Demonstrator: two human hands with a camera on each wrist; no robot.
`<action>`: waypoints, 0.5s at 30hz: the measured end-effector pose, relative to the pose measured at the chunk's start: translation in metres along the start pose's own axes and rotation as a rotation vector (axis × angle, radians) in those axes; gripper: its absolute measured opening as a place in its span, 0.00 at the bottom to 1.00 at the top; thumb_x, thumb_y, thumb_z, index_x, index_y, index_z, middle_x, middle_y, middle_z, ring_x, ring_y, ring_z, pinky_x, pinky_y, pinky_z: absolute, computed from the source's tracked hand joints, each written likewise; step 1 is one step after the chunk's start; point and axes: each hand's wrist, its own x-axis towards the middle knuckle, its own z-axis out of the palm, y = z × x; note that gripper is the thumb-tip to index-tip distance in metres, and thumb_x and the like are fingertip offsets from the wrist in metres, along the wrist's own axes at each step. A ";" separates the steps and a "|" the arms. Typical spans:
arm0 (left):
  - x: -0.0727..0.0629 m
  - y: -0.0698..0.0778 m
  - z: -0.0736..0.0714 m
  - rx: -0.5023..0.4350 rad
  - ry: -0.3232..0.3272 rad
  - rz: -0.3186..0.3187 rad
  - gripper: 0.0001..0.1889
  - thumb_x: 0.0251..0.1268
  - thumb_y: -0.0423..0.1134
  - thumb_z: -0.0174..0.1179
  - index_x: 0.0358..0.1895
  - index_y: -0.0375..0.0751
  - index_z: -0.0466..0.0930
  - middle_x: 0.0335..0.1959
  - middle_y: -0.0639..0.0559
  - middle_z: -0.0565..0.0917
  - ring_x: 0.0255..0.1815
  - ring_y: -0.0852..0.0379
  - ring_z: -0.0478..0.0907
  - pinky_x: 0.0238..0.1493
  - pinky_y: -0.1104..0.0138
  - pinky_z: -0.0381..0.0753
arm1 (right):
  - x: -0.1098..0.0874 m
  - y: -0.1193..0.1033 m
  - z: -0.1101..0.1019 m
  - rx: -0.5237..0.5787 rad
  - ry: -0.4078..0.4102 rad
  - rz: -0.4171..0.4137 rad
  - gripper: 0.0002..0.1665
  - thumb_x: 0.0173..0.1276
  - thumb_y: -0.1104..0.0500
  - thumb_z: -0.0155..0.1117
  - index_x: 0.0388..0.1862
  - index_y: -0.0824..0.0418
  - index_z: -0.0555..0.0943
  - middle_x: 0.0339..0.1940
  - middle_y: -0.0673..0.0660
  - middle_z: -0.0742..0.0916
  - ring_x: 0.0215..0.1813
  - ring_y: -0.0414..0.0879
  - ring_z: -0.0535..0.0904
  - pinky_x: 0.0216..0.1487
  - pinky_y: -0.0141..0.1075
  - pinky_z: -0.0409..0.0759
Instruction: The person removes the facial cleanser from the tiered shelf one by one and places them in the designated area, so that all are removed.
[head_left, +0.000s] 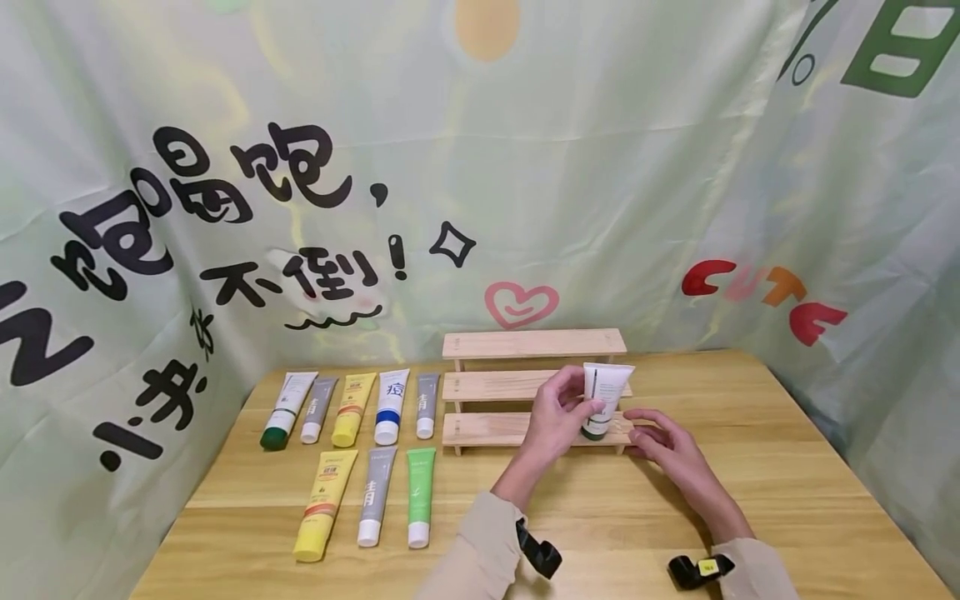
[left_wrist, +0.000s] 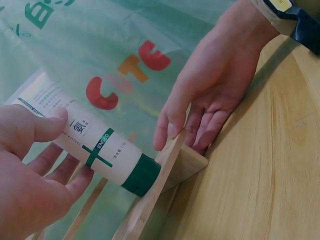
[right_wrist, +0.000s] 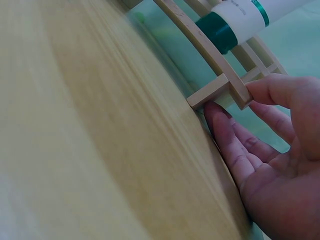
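My left hand (head_left: 553,421) holds a white squeeze tube (head_left: 609,387) with a dark green cap, thumb on one side and fingers on the other. The tube stands cap down, leaning slightly, at the right part of the lowest step of a three-tier wooden rack (head_left: 487,429). In the left wrist view its green cap (left_wrist: 141,175) meets the plank's edge. My right hand (head_left: 678,458) is at that step's right end, thumb and fingers around the plank end and its short leg (right_wrist: 210,91).
Left of the rack, several tubes lie on the wooden table (head_left: 562,517) in two rows: a white one (head_left: 291,404) with a green cap, yellow ones (head_left: 326,504), grey ones (head_left: 377,496), a white-and-blue one (head_left: 391,404) and a green one (head_left: 421,496). A printed curtain (head_left: 600,167) hangs behind.
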 end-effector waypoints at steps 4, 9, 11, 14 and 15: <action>-0.004 0.001 -0.006 0.008 -0.003 -0.002 0.16 0.65 0.25 0.67 0.54 0.37 0.81 0.49 0.47 0.86 0.50 0.58 0.83 0.55 0.66 0.82 | 0.000 0.000 0.001 0.010 0.001 -0.004 0.25 0.82 0.59 0.56 0.69 0.74 0.69 0.61 0.64 0.80 0.52 0.38 0.84 0.50 0.35 0.85; -0.010 0.003 -0.015 0.013 0.003 0.011 0.16 0.65 0.25 0.67 0.55 0.36 0.81 0.49 0.45 0.86 0.49 0.56 0.83 0.53 0.65 0.83 | 0.000 0.001 0.001 0.012 0.000 -0.010 0.25 0.81 0.60 0.57 0.69 0.74 0.70 0.60 0.68 0.80 0.52 0.39 0.84 0.50 0.35 0.86; -0.012 0.005 -0.019 0.007 0.007 0.012 0.17 0.65 0.25 0.67 0.56 0.35 0.81 0.50 0.44 0.86 0.50 0.54 0.84 0.53 0.65 0.83 | -0.001 0.001 0.001 0.012 -0.001 -0.010 0.25 0.81 0.60 0.57 0.68 0.74 0.70 0.61 0.70 0.80 0.52 0.39 0.85 0.50 0.36 0.86; -0.015 0.009 -0.025 -0.014 0.009 0.023 0.17 0.65 0.25 0.67 0.56 0.34 0.80 0.50 0.43 0.86 0.50 0.51 0.83 0.54 0.65 0.82 | -0.001 0.001 0.001 0.013 -0.001 -0.012 0.24 0.81 0.60 0.56 0.68 0.74 0.70 0.61 0.72 0.79 0.52 0.40 0.85 0.50 0.36 0.86; -0.016 0.011 -0.027 -0.024 0.011 0.027 0.17 0.65 0.24 0.67 0.56 0.34 0.80 0.50 0.43 0.85 0.50 0.51 0.83 0.54 0.65 0.82 | -0.001 0.001 0.001 0.012 -0.003 -0.014 0.24 0.81 0.60 0.56 0.68 0.74 0.70 0.61 0.72 0.79 0.52 0.41 0.85 0.50 0.36 0.86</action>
